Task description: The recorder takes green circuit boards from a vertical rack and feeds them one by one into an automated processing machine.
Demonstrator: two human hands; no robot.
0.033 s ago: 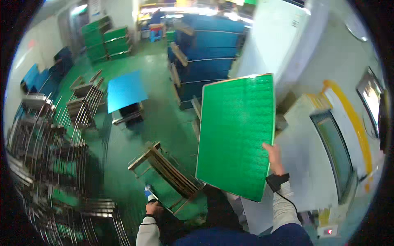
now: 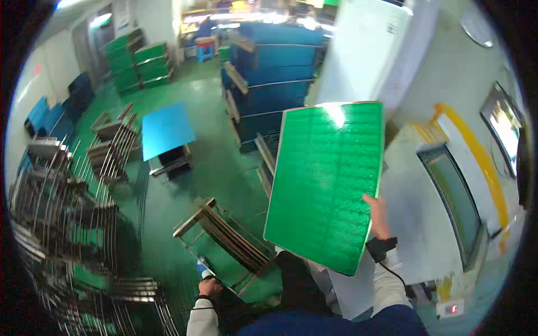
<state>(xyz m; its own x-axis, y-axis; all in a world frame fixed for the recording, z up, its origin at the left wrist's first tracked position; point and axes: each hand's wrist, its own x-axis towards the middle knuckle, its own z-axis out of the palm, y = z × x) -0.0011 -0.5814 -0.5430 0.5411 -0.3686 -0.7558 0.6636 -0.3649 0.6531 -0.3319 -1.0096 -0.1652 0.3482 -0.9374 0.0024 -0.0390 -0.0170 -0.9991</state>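
Your R hand [image 2: 378, 218] is gripping the large green rectangular panel [image 2: 325, 185] by its R edge: the thumb is lying on the face turned to you, the other fingers are going out of sight behind, so the grip is holding just that edge. The panel is spreading L of and ahead of this grip, tilting a bit, w/ a thin pale rim, fine rows of marks and a bright glare spot near its far edge. A black wristband [image 2: 382, 246] is sitting just below the grip, w/ a thin dark cord trailing along your pale sleeve.

Your L hand [image 2: 210, 287] is curling well L of and below the R grip. A small blue-and-white object [image 2: 204, 268] is showing just ahead of it; view's blurry, can't tell if you're actually holding it.

Btwn your L hand and the panel, a brown slatted rack w/ a metal frame [image 2: 227, 238] is resting on the green floor [image 2: 162, 224]. Farther ahead, a bright blue flat sheet [image 2: 167, 129] is lying atop a low dark stand. Dense metal wire racks [image 2: 67, 224] are crowding far L of your L hand. R of the R grip, a pale machine casing w/ a dark-framed window [image 2: 412, 196] is standing close by.
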